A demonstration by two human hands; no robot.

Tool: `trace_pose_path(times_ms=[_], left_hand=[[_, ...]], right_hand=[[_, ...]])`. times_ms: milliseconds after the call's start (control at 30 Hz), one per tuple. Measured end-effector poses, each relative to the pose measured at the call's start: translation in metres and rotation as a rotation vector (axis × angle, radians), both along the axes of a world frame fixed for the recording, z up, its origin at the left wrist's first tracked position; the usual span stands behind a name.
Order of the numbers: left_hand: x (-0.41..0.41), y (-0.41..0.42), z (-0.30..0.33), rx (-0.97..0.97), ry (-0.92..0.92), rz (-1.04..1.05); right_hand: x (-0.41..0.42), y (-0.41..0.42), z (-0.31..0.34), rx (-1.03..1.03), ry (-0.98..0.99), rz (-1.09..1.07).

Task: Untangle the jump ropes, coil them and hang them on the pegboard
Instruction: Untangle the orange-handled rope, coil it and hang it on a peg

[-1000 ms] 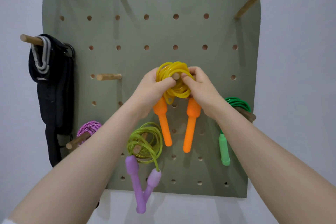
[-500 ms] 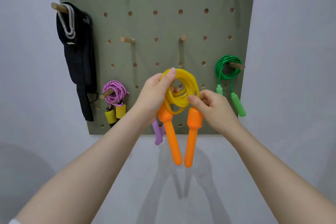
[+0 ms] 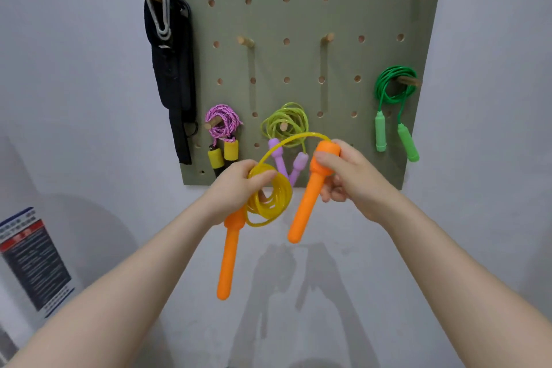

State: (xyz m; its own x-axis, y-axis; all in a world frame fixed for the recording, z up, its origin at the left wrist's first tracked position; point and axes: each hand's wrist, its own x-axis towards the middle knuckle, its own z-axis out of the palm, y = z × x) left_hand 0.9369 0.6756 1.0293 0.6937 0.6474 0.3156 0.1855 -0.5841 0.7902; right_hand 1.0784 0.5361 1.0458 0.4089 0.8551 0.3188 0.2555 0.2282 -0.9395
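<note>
My left hand [image 3: 236, 188] grips the yellow rope coil [image 3: 273, 202] in front of the lower edge of the olive pegboard [image 3: 298, 18]. One orange handle [image 3: 228, 257] hangs straight down below that hand. My right hand [image 3: 346, 176] grips the other orange handle [image 3: 310, 194] near its top, tilted. A single yellow strand arcs from the coil up to that handle. On the board's pegs hang a pink braided rope with yellow handles [image 3: 222, 125], a lime rope with purple handles [image 3: 285, 122] and a green rope [image 3: 394, 89].
A black strap with grey cord [image 3: 168, 69] hangs from the upper left peg. Two bare wooden pegs [image 3: 328, 38] stick out at mid-board. A printed sign [image 3: 33, 260] leans at the lower left against the pale wall.
The yellow rope came off its peg and moved down, away from the board. My right hand pulled one orange handle aside, drawing a strand out of the coil. The view backed off.
</note>
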Motion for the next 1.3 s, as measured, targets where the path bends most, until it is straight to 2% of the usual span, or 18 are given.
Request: trace_pose_path(times_ms=[133, 233, 367, 433, 500, 567, 633, 667, 700, 733, 800, 833, 900, 1000, 1067, 1133, 1200, 1300], left_hand=[[-0.007, 0.005, -0.001, -0.053, 0.223, -0.153], [-0.011, 0.007, 0.000, -0.111, 0.387, -0.220], [-0.017, 0.010, -0.001, -0.342, 0.276, -0.250], [-0.022, 0.015, -0.004, -0.332, 0.253, -0.199], [-0.025, 0.018, -0.005, -0.276, 0.230, -0.116], [-0.023, 0.017, -0.005, -0.231, 0.193, -0.071], [-0.018, 0.011, -0.004, -0.123, 0.181, -0.020], [-0.015, 0.009, -0.004, -0.055, 0.190, 0.010], [-0.013, 0.007, -0.005, -0.012, 0.198, 0.029], [-0.011, 0.007, -0.007, -0.010, 0.210, 0.029], [-0.011, 0.008, -0.009, -0.097, 0.213, 0.001], [-0.011, 0.008, -0.010, -0.142, 0.199, -0.015], [-0.010, 0.006, -0.008, -0.205, 0.150, -0.060], [-0.007, 0.000, -0.001, -0.268, 0.090, -0.150], [-0.005, -0.002, 0.003, -0.189, 0.122, -0.156], [-0.003, -0.004, 0.005, -0.069, 0.181, -0.123], [0.003, -0.008, 0.004, 0.049, 0.259, -0.059], [0.013, -0.014, -0.003, 0.232, 0.375, 0.010]], right_hand=[[-0.017, 0.010, 0.012, 0.097, -0.008, 0.083], [-0.020, 0.015, 0.012, 0.146, -0.127, 0.063], [-0.023, 0.018, 0.005, 0.206, -0.362, 0.134], [-0.025, 0.018, -0.001, 0.217, -0.458, 0.178], [-0.024, 0.019, -0.010, 0.238, -0.642, 0.168], [-0.021, 0.027, -0.026, 0.243, -0.963, 0.046], [-0.017, 0.039, -0.044, 0.044, -1.199, -0.136], [-0.015, 0.045, -0.054, -0.120, -1.206, -0.167], [-0.016, 0.046, -0.060, -0.265, -1.098, -0.098], [-0.015, 0.048, -0.065, -0.331, -0.865, 0.046], [-0.014, 0.050, -0.070, -0.276, -0.290, 0.308], [-0.013, 0.051, -0.068, -0.239, -0.089, 0.364], [-0.010, 0.051, -0.063, -0.170, 0.054, 0.371], [-0.003, 0.051, -0.053, -0.131, -0.014, 0.410], [0.005, 0.047, -0.049, -0.142, -0.076, 0.431], [0.011, 0.044, -0.044, -0.134, -0.178, 0.342], [0.015, 0.041, -0.040, -0.113, -0.429, 0.178], [0.010, 0.038, -0.038, -0.250, -0.834, 0.045]])
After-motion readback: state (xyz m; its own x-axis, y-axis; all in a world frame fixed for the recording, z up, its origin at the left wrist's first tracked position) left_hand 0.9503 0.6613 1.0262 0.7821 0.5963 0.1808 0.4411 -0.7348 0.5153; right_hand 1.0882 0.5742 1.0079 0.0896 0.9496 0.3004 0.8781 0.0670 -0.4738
